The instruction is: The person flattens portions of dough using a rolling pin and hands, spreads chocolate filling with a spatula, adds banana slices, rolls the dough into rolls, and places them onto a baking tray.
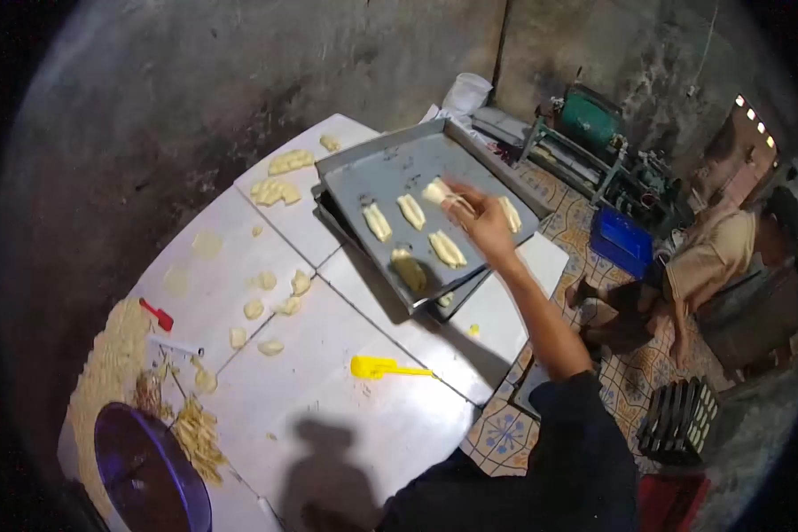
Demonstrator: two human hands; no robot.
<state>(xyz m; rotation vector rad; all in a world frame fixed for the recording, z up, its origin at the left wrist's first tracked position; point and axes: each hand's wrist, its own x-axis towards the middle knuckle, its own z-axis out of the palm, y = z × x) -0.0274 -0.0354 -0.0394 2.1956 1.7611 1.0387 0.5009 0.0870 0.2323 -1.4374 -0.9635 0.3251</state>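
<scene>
My right hand (481,217) reaches over a grey metal baking tray (399,160), its fingers closed on a pale shaped dough piece (436,191) just at or above the tray surface; whether it touches the tray I cannot tell. Several folded dough pieces (447,249) lie spread on the tray around the hand. Beneath this tray sits another tray (457,300), mostly covered. At the bottom edge, a dim brownish shape in the shadow may be my left hand (328,518); its fingers do not show.
On the white tiled table (328,399) lie a yellow scoop-like tool (386,367), small dough lumps (288,306), a red-handled tool (157,315), yellow strips (199,439) and a purple basin (155,470). Another person (714,257) sits low at right, near a blue crate (621,241) and a machine (585,133).
</scene>
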